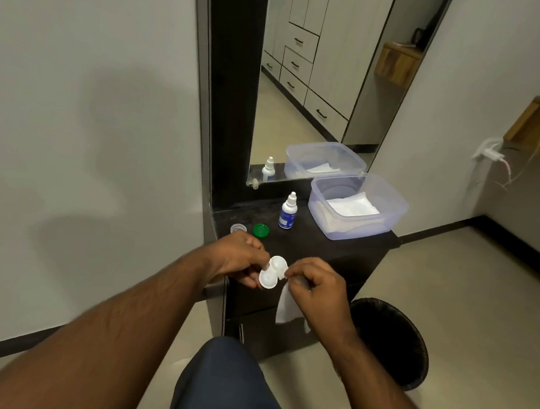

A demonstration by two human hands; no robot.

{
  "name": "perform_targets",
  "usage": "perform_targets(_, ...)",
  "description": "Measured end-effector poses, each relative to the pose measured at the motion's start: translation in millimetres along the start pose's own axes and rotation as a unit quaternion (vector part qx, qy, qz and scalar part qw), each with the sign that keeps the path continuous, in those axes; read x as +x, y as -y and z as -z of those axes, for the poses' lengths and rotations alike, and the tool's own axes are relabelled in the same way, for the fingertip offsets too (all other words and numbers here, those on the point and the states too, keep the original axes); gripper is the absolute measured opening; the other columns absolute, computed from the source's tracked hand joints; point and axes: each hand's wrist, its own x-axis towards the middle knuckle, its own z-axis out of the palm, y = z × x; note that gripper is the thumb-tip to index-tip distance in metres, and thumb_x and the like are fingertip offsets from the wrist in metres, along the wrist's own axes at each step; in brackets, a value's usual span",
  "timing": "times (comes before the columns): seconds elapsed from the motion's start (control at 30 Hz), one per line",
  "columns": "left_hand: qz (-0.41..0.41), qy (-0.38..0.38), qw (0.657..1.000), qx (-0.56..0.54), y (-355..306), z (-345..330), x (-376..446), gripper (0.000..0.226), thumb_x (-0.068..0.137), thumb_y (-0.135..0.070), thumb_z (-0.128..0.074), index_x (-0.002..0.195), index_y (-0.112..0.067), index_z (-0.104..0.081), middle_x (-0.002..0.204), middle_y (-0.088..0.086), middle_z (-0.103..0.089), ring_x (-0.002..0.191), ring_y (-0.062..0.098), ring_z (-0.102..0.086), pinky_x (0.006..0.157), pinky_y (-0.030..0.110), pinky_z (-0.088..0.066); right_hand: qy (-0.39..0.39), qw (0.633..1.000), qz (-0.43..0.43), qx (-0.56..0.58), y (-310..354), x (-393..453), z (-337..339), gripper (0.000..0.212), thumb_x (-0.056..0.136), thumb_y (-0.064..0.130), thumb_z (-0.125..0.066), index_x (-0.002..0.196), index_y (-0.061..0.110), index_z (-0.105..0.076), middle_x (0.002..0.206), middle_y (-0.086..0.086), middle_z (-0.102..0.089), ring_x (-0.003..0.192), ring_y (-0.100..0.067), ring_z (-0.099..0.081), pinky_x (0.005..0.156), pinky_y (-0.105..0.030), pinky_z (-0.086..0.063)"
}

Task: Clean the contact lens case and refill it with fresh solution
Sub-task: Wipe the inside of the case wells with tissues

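My left hand (pixel 240 257) holds a white contact lens case (pixel 272 271) by its left side, tilted, above the front edge of a black dresser top (pixel 324 242). My right hand (pixel 313 284) pinches a white tissue (pixel 286 308) against the case's right edge; the tissue hangs down below the hand. On the dresser stand a small white solution bottle (pixel 288 212) with a blue label, a green case cap (pixel 261 230) and a clear case cap (pixel 238 228), both lying loose behind my left hand.
A clear plastic tub (pixel 357 209) with white tissues sits at the dresser's right rear, in front of a tall mirror (pixel 320 77). A black waste bin (pixel 390 341) stands on the floor to the right. My knee (pixel 228 381) is below the hands.
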Motion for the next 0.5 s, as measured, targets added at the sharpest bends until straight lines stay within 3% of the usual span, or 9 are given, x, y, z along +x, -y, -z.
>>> perform_targets(0.07, -0.002, 0.006, 1.0, -0.001, 1, 1, 1, 0.006, 0.087, -0.005, -0.063, 0.086, -0.005, -0.068, 0.077, 0.013, -0.072, 0.06, 0.013, -0.068, 0.053, 0.022, -0.055, -0.001, 1.0, 0.004, 0.006, 3, 3, 1, 0.018, 0.077, -0.005, -0.066, 0.089, 0.006, -0.073, 0.09, 0.003, -0.064, 0.088, 0.002, -0.06, 0.078, -0.006, -0.044)
perform_targets(0.17, -0.006, 0.02, 1.0, -0.012, 3, 3, 0, 0.007, 0.089, -0.006, -0.062, 0.087, -0.004, -0.069, 0.08, 0.014, -0.072, 0.06, 0.013, -0.067, 0.052, 0.02, -0.055, 0.059, 0.998, 0.014, -0.004, 4, 5, -5, 0.018, 0.079, -0.001, -0.069, 0.095, 0.005, -0.074, 0.096, 0.003, -0.062, 0.086, -0.001, -0.06, 0.08, -0.004, -0.044)
perform_targets(0.33, -0.019, 0.009, 1.0, 0.003, 3, 2, -1, 0.007, 0.089, -0.007, -0.061, 0.09, -0.005, -0.069, 0.076, 0.011, -0.072, 0.06, 0.012, -0.067, 0.055, 0.021, -0.056, 0.047, 0.998, 0.017, -0.025, 4, -4, -9, 0.014, 0.079, -0.001, -0.069, 0.089, 0.006, -0.075, 0.094, 0.002, -0.063, 0.082, 0.003, -0.058, 0.081, -0.002, -0.043)
perform_targets(0.5, -0.018, 0.012, 1.0, 0.01, 2, 2, -2, 0.006, 0.089, -0.008, -0.063, 0.09, -0.006, -0.069, 0.079, 0.011, -0.072, 0.063, 0.013, -0.068, 0.056, 0.022, -0.057, 0.027, 0.999, 0.034, -0.03, 1, -11, -11, 0.012, 0.077, -0.003, -0.069, 0.085, 0.005, -0.074, 0.092, -0.004, -0.067, 0.083, -0.006, -0.062, 0.081, -0.006, -0.046)
